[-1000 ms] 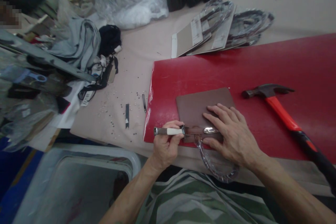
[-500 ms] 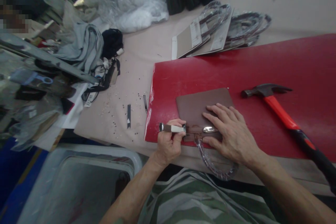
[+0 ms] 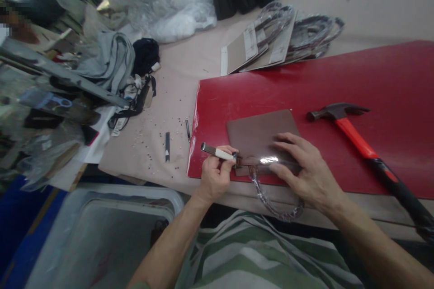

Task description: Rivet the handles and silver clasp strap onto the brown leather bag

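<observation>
While the left hand (image 3: pixel 215 176) is clamped on the tool (image 3: pixel 222 153), one end at or just beside the strap's (image 3: pixel 249 161) left end, the right hand (image 3: pixel 308 165) has thumb and fingers apart over the panel (image 3: pixel 254 131), near the shiny clip (image 3: pixel 269 160), though I cannot tell whether it presses. The panel lies on the red board (image 3: pixel 237 95) atop the bench (image 3: pixel 183 63), its wrapped loop (image 3: pixel 263 198) hanging past the near edge. The step looks like lining up the tool; the next move seems to call for a steady grip and a flat panel.
</observation>
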Motion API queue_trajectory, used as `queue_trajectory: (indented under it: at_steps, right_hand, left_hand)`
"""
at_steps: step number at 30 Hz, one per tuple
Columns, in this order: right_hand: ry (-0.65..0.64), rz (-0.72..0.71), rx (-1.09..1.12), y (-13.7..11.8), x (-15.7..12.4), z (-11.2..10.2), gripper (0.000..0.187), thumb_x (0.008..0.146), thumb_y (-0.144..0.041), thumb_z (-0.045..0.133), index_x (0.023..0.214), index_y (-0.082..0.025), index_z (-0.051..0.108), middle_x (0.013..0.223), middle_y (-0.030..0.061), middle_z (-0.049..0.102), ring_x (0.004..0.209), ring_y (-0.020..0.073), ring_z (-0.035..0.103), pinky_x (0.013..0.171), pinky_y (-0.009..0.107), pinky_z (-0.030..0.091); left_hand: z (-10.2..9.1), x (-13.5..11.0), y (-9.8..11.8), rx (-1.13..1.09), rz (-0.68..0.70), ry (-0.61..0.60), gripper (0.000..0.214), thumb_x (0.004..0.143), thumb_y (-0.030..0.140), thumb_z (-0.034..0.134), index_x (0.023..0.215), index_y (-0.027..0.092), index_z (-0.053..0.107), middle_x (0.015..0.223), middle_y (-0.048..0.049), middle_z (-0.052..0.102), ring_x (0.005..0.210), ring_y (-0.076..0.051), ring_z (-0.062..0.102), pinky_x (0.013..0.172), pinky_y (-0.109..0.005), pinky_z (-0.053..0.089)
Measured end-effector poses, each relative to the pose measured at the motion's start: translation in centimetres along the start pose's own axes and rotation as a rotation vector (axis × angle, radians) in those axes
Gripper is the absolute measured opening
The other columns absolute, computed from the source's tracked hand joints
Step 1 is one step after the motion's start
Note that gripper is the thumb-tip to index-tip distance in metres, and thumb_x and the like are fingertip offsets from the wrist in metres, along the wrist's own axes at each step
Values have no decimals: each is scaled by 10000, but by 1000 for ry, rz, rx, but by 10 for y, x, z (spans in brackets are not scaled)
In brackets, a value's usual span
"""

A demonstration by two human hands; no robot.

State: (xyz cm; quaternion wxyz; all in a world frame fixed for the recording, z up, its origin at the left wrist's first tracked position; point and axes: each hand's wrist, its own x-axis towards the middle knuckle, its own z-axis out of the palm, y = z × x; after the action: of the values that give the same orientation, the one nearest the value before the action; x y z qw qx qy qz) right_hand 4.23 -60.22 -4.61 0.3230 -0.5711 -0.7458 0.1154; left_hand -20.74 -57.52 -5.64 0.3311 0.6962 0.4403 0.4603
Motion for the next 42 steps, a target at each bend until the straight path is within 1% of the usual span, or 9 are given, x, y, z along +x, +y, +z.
queue_trajectory:
  at_steps: [3, 6, 13, 18, 23, 30, 35, 38, 42]
  right_hand:
    - [173, 257, -95, -11, -21, -8, 372, 946, -466, 552, 1175, -191, 656, 1234, 177, 654, 1178, 385, 602, 1003, 580, 500]
    - [162, 465, -40, -30, -41, -17, 451, 924, -524, 568, 1272, -238, 602, 1219, 160, 664, 1110, 397, 636, 963, 608, 526]
    - [242, 975, 663, -50, -52, -21, 529, 786, -598, 741, 1153, -240, 613, 1204, 118, 712, 1038, 326, 707, 836, 484, 635]
    - [227, 1015, 656, -52, -49, -20, 564, 668, -614, 808, 1042, -211, 684, 1092, 117, 752, 1010, 306, 713, 869, 432, 625]
    - [117, 937, 510, -57, -50, -19, 548, 703, -612, 735, 1046, -188, 690, 993, 126, 750, 854, 267, 713, 648, 341, 615]
    - [131, 782, 410, -54, -51, -19, 402, 748, -549, 676, 973, -217, 701, 997, 103, 731, 850, 234, 702, 629, 297, 585]
    - [139, 969, 558, -59, -53, -24, 449, 648, -546, 773, 953, -219, 725, 960, 106, 745, 805, 241, 696, 562, 290, 561]
    - [194, 1202, 875, -58, -55, -29, 491, 592, -498, 866, 969, -216, 726, 1005, 105, 751, 793, 232, 700, 606, 307, 597]
    - [243, 1410, 1322, -58, -53, -32, 354, 575, -285, 889, 884, -205, 737, 997, 83, 748, 764, 183, 685, 579, 261, 596]
  left_hand:
    - [-2, 2, 0, -40, -53, -13, 77, 942, 223, 603, 1011, 190, 614, 1042, -106, 732, 982, -231, 734, 869, -350, 597]
    - [-2, 3, 1, -67, -84, -10, 93, 938, 221, 611, 1024, 185, 619, 1044, -109, 730, 969, -230, 737, 845, -343, 606]
    - [-1, 5, 1, -80, -123, -5, 104, 938, 223, 609, 1031, 182, 634, 1031, -105, 738, 954, -219, 735, 838, -324, 600]
    - [2, 2, -1, 15, 18, 24, 76, 936, 198, 602, 1008, 178, 620, 1009, -104, 736, 947, -214, 729, 853, -331, 589]
    - [8, -2, -2, 159, 241, 87, 50, 949, 198, 587, 994, 176, 589, 996, -100, 715, 959, -204, 717, 860, -335, 592]
    - [12, -5, -2, 190, 355, 104, 36, 953, 169, 574, 988, 179, 576, 1011, -106, 707, 994, -210, 705, 888, -362, 590]
    - [8, -3, 0, 102, 112, 99, 72, 948, 179, 579, 1011, 174, 613, 1005, -97, 725, 967, -204, 724, 877, -339, 585]
    - [4, 0, 3, 37, -84, 68, 129, 946, 214, 593, 1059, 173, 640, 994, -91, 748, 936, -199, 736, 850, -315, 583]
    - [3, 2, 4, -1, -123, 69, 135, 933, 232, 609, 1049, 174, 647, 998, -90, 754, 951, -203, 734, 865, -312, 574]
